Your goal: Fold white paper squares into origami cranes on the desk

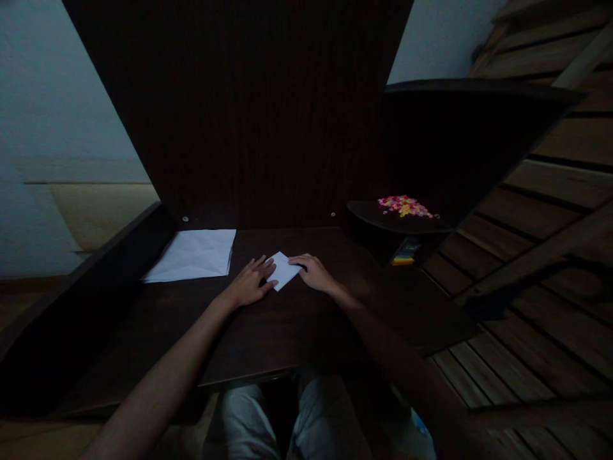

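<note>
A small folded sheet of white paper (282, 271) lies on the dark desk between my two hands, one corner pointing away from me. My left hand (249, 282) rests on its left side with fingers spread flat and the thumb near the bottom corner. From the other side, my right hand (313, 271) has its fingers and thumb closed together on the right corner of the paper. How the folds lie beneath the fingers is hidden.
A stack of white paper sheets (194, 254) lies at the desk's back left. Colourful small pieces (406, 206) are heaped on a corner shelf (373, 214) at the right. Below it sits a yellow-edged item (403, 260). A tall dark panel (258, 115) closes off the back.
</note>
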The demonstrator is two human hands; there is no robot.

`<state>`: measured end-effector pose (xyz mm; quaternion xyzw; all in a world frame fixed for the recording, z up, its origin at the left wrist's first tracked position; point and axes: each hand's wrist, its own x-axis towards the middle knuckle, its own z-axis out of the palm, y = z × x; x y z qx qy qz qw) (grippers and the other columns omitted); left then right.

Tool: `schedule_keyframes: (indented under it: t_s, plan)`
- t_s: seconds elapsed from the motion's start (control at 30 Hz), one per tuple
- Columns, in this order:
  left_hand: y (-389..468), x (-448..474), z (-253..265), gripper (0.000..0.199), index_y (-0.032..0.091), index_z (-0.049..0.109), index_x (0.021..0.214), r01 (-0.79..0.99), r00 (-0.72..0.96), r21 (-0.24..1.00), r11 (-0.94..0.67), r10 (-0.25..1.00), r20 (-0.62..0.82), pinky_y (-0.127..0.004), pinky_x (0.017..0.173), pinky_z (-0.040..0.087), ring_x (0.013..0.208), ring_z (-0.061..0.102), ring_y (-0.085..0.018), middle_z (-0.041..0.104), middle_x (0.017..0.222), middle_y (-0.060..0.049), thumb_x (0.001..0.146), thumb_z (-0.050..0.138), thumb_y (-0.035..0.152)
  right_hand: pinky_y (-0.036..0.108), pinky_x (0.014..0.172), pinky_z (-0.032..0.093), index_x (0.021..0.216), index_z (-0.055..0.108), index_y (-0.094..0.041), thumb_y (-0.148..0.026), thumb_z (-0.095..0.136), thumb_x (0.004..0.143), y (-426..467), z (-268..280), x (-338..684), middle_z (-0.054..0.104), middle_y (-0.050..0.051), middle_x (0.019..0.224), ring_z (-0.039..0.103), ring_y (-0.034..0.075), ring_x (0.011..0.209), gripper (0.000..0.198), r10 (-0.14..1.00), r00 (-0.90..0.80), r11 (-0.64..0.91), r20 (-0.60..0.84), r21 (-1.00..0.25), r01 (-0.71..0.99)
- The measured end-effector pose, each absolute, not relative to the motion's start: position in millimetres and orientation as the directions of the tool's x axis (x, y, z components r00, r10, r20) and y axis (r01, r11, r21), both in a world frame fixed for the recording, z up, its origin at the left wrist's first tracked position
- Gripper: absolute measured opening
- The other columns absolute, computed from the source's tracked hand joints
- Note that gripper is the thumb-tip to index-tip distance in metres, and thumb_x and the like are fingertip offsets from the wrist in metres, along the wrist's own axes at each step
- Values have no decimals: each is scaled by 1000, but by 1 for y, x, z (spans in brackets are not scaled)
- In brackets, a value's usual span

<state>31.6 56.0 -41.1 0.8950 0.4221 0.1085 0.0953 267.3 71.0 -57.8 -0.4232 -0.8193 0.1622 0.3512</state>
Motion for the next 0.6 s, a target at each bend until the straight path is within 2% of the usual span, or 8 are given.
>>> schedule_keyframes:
  t_s: [0.27, 0.4, 0.6]
  plan:
    - [54, 33, -40, 59, 17, 45, 139, 725, 627, 268, -635, 769, 126, -46, 116, 21, 141, 30, -25, 38, 149, -11, 93, 36, 53, 40, 98, 45, 102, 70, -21, -4, 53, 80, 69, -56, 267, 70, 6, 112, 61, 20, 107, 33, 817, -382, 575, 431, -563, 594]
    - [54, 33, -40, 61, 13, 46, 138, 725, 625, 271, -633, 770, 129, -45, 117, 19, 141, 29, -26, 38, 149, -12, 93, 36, 52, 40, 96, 45, 107, 68, -21, -11, 54, 84, 67, -52, 265, 70, 7, 109, 61, 20, 103, 29, 843, -348, 535, 411, -569, 625]
    - [53, 33, -38, 59, 16, 46, 138, 710, 637, 283, -645, 759, 132, -46, 117, 20, 141, 29, -25, 38, 149, -11, 92, 39, 51, 37, 94, 45, 107, 67, -22, -18, 55, 87, 63, -47, 263, 69, 6, 105, 61, 19, 98, 24, 844, -307, 530, 440, -599, 601]
